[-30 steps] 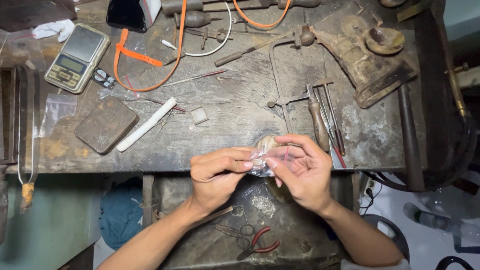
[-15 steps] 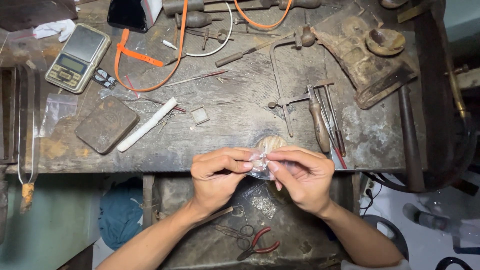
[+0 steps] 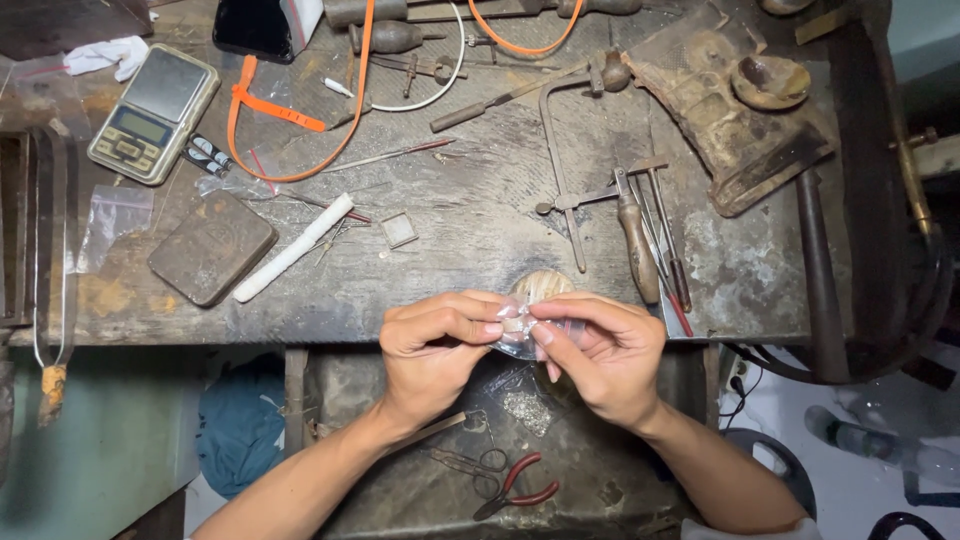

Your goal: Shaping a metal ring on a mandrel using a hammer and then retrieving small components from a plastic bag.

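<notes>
clear plastic bag point(image 3: 518, 338), tiny, pinched between left hand point(image 3: 432, 345) and right hand point(image 3: 600, 350); fingertips should grip gently, pliers point(image 3: 515, 485) lying below.

Scarred, rough wooden bench point(image 3: 480, 210); clear glossy plastic bag point(image 3: 518, 338) at near edge; matt rusted metal saw point(image 3: 560, 150); brushed-metal scale point(image 3: 155, 112) near far-left corner.

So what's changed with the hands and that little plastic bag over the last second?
Very little. The left hand and right hand have closed in slightly, fingertips now pinching the small clear bag together at the bench edge. Nothing was let go. The pocket scale, white stick and red pliers lie as before.
</notes>
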